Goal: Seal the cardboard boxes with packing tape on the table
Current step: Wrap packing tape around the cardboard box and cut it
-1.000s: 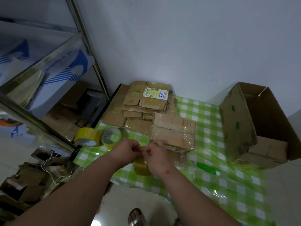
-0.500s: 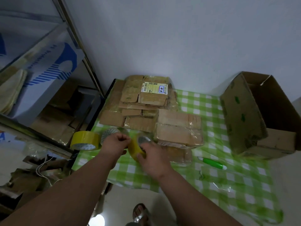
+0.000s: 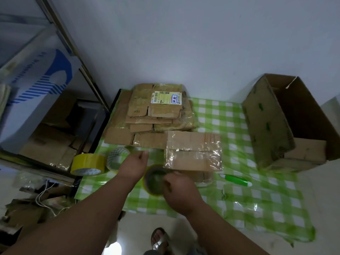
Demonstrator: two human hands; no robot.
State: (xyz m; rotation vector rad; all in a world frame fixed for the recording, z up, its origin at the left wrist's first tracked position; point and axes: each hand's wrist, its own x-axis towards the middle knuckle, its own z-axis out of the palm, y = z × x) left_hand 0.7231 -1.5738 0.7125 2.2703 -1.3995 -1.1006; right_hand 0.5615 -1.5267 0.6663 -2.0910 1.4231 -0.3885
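My right hand [image 3: 179,195] grips a yellowish roll of packing tape [image 3: 153,178] just above the green checked table [image 3: 239,199]. My left hand [image 3: 133,165] is up and to the left of the roll; its fingertips pinch what looks like the tape's free end, a faint shiny strip. A small cardboard box [image 3: 193,151] covered in clear tape lies just right of the roll. Behind it sits a stack of flattened cardboard boxes [image 3: 158,111], the top one with a shipping label.
A yellow tape roll [image 3: 86,163] and a clear tape roll [image 3: 116,158] lie at the table's left edge. A green-handled cutter [image 3: 237,180] lies to the right. A large open carton [image 3: 287,122] stands at the far right. A metal shelf [image 3: 55,89] with boxes is on the left.
My hands were together picking at the roll. Now my left hand has drawn away up and to the left, while my right hand keeps the roll, turned face up.
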